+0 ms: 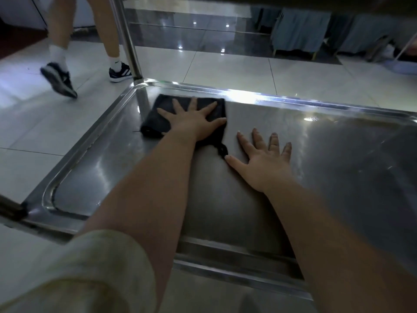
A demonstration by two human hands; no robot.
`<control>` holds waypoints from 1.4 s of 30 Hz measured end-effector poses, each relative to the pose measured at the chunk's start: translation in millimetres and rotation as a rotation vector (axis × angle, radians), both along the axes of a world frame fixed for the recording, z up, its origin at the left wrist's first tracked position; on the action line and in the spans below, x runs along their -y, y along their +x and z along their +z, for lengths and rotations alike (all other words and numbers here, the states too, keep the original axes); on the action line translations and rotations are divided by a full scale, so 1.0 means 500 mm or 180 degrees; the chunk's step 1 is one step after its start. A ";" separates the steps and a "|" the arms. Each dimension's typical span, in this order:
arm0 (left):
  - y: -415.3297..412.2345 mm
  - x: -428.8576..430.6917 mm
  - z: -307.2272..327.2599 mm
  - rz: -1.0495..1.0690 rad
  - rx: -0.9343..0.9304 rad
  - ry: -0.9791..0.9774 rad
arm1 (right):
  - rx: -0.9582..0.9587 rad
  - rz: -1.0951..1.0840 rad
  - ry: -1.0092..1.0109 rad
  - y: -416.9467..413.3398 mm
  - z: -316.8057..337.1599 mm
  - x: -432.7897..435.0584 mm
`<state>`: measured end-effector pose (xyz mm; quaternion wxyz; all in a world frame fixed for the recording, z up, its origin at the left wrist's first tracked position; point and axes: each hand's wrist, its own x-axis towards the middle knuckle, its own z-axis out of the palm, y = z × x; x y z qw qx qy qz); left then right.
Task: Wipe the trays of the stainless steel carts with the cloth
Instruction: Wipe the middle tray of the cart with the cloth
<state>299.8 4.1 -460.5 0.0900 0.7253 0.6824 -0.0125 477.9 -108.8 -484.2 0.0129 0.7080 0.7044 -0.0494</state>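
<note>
left hand (191,119) flat on cloth (158,118), right hand (265,160) flat on tray (338,143)

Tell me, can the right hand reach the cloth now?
Probably yes. The right hand lies flat on the tray just beside the cloth, its thumb nearly touching it, with nothing between them.

- The left arm (158,188) is stretched from 7 o'clock toward 12 o'clock, bare below a pale sleeve (90,267).
- The left hand (191,119) is pressed flat on a dark folded cloth (161,105), fingers straight and spread.
- The right hand (266,159) is laid palm down at its 4 o'clock, fingers splayed.
</note>
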 end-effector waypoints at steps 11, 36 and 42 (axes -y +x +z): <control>-0.205 -0.003 -0.005 0.0205 -0.0140 0.0023 | -0.0116 -0.0009 -0.0062 0.006 0.003 -0.004; -0.109 0.234 -0.024 -0.0154 -0.0054 0.0135 | -0.0104 -0.0061 -0.0094 -0.005 0.018 0.024; -0.104 0.303 -0.020 -0.0413 0.0008 0.0229 | -0.0194 0.0023 -0.0125 0.018 0.017 0.023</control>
